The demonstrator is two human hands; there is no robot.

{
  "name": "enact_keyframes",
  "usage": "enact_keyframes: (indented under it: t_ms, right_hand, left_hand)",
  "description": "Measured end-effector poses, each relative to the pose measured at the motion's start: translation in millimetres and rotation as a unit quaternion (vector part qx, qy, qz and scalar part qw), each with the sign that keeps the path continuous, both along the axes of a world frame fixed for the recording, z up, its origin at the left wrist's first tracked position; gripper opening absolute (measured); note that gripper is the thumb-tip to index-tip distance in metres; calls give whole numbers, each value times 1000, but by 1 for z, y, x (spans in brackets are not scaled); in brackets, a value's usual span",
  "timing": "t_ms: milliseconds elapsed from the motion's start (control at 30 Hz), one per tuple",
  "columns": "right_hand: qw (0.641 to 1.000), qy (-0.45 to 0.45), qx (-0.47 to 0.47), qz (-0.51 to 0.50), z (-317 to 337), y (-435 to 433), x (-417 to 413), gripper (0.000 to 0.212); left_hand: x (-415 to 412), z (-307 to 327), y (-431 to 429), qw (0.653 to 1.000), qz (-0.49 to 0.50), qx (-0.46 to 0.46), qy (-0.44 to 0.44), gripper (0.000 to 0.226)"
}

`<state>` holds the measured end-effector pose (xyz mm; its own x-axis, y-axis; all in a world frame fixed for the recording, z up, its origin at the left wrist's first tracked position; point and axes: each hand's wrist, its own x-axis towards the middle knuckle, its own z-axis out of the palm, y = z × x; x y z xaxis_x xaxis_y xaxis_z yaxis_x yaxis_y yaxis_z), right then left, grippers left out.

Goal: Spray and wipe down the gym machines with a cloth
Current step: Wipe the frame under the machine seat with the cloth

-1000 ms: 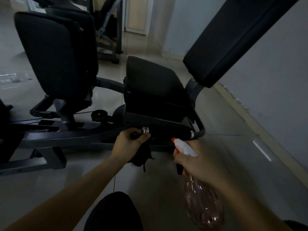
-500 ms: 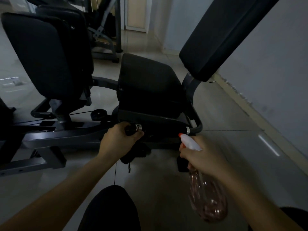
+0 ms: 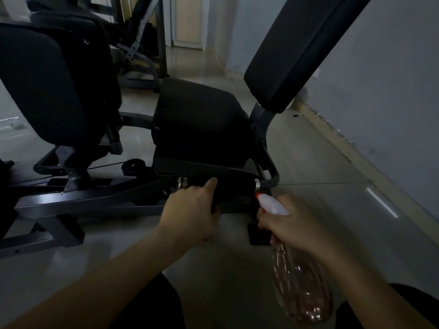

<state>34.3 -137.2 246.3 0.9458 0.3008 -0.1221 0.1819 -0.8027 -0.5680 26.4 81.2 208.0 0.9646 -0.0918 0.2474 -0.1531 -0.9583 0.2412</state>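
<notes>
A tall black back pad (image 3: 54, 86) fills the upper left of the frame. Below it the grey machine frame (image 3: 71, 200) runs along the tiled floor (image 3: 308, 162) toward the centre. At the centre sits a black seat pad (image 3: 199, 119), and just under its near edge lies a dark padded bar (image 3: 232, 184) with a chrome collar at each end.

The left hand (image 3: 190, 210) reaches up from the lower left to this bar. Its forefinger is stretched along the bar's near side and the other fingers are curled under. A dark cloth (image 3: 215, 205) shows as a narrow strip at the hand's right edge, pressed between hand and bar; in the dim light it is hard to tell cloth from padding.

Just right of that hand, and apart from it, the right hand (image 3: 289, 224) grips the neck of a clear, pink-tinted spray bottle (image 3: 301, 288). The bottle's body hangs toward the lower right of the frame. Its white nozzle with an orange tip (image 3: 270, 205) points up and left, close to the bar's right-hand collar.

A long black pad (image 3: 297, 48) slants across the upper right, and beyond it a pale wall (image 3: 392, 91) runs along the right edge.
</notes>
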Motion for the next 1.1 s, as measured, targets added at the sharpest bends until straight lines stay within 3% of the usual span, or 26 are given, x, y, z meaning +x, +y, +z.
enact_keyframes:
  t_ms: [133, 400, 500, 567, 700, 800, 1100]
  right_hand:
    - [998, 10, 16, -60, -11, -10, 10, 10]
    - [992, 21, 52, -113, -14, -43, 21, 15]
    - [993, 23, 68, -96, -14, -47, 32, 15]
    - [993, 24, 75, -89, -11, -48, 40, 14]
    - [987, 8, 98, -126, -14, -50, 59, 6]
    - [978, -9, 118, -173, -15, -54, 71, 13]
    - [982, -2, 108, -154, -17, -62, 129, 16]
  left_hand:
    - [11, -8, -21, 996, 20, 79, 35, 86]
    - [21, -8, -34, 978, 32, 205, 10, 65]
    - [28, 4, -34, 979, 35, 201, 4, 28]
    - [33, 15, -37, 981, 30, 190, 12, 17]
    - [49, 26, -40, 984, 27, 174, 8, 14]
    - [58, 28, -39, 984, 21, 176, 6, 13]
    - [65, 29, -43, 985, 32, 172, 3, 14]
